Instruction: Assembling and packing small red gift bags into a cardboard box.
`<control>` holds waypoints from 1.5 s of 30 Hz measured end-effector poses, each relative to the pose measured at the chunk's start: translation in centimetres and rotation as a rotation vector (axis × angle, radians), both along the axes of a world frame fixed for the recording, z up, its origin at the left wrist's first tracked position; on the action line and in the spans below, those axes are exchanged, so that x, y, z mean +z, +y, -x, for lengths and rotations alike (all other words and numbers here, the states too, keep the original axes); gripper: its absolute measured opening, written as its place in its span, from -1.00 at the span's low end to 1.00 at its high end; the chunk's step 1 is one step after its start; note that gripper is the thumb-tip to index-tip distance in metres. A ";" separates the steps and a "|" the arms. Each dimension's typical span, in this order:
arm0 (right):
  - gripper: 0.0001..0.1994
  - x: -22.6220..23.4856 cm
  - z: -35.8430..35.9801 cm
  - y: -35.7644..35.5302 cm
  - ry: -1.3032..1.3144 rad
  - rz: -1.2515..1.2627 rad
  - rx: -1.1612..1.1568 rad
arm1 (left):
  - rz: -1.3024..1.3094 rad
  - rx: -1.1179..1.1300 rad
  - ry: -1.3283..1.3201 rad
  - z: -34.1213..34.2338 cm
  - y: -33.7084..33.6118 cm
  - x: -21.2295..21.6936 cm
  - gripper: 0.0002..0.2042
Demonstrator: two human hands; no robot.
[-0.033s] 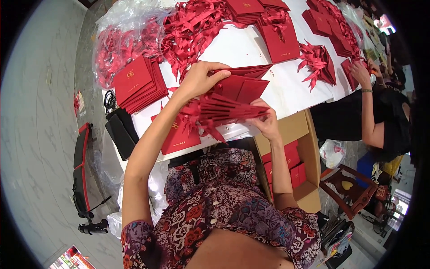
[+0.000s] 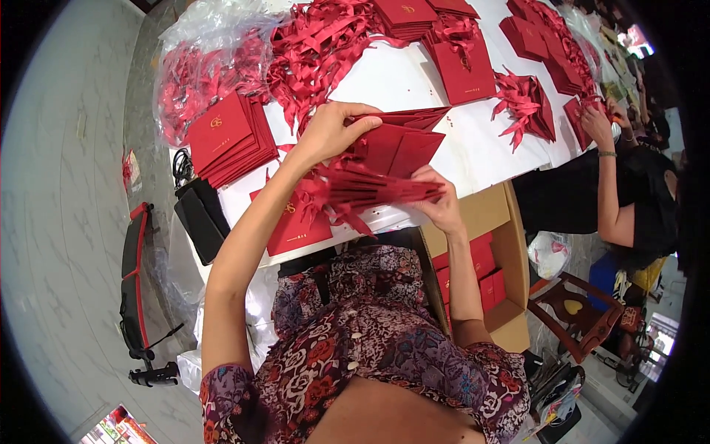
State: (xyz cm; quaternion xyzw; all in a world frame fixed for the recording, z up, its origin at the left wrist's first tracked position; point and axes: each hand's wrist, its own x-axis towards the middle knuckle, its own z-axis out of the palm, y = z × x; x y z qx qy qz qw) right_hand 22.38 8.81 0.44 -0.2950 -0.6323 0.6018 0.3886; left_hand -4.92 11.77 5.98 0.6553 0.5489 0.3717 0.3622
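My left hand (image 2: 333,133) is closed on the upper edge of several flat red paper bags (image 2: 399,150), thumb on the near side. Below them, my right hand (image 2: 441,203) grips the right end of a fanned bundle of red paper bags (image 2: 381,187), slightly blurred. Red ribbon handles (image 2: 314,194) hang loose at the bundle's left end. Just under it, a red bag with a gold mark (image 2: 299,226) lies at the table's near edge, partly covered. How many bags each hand holds is hidden by overlap.
A fanned stack of red bags (image 2: 222,137) lies left on the white table (image 2: 414,78), near a heap of red ribbons (image 2: 318,55) and a plastic bag (image 2: 214,37). An open carton (image 2: 510,259) stands by my right forearm. At right, a co-worker's hand (image 2: 597,126) handles red bags.
My right hand has shifted slightly, and the bundle's right end is now blurred and more bunched. My left hand stays in place.
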 end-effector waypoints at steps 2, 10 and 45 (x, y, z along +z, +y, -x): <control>-0.68 0.3 -0.1 -0.2 -0.006 -0.090 0.166 | 0.016 0.042 0.010 -0.1 0.0 0.1 -0.71; -0.56 -1.4 1.3 -0.8 0.026 0.299 -0.165 | -0.009 0.042 0.029 -0.3 -0.2 0.3 -0.71; -0.36 -2.5 2.8 0.6 -0.029 -0.277 -0.357 | 0.274 -0.095 -0.184 0.8 0.9 0.0 -0.73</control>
